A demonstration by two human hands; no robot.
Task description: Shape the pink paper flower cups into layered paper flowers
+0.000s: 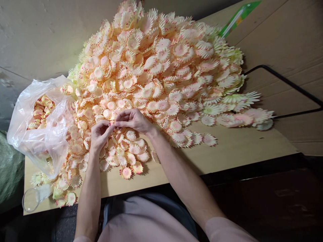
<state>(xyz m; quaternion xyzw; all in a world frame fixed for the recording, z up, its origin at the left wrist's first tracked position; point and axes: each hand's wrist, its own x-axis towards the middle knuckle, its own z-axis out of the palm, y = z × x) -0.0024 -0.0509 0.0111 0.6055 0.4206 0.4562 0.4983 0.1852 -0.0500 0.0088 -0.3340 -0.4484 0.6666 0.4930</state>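
Observation:
A large heap of artificial flower petal layers (161,77), cream with pink centres and fringed edges, covers most of the table. Over its front part my left hand (100,132) and my right hand (135,121) meet fingertip to fingertip. Both hands are closed in a pinch. Whatever lies between the fingers is too small and too covered to make out. Just below the hands, several loose petal layers (131,151) lie spread on the table, two small ones with redder edges nearest me.
At the left, a clear plastic bag (54,134) holds small red-and-yellow petal pieces (41,111). A clear plastic cup (31,200) lies at the table's (227,158) left corner. Black bent metal rods (292,79) and a green packet (239,18) are on the right, beside cardboard (282,37).

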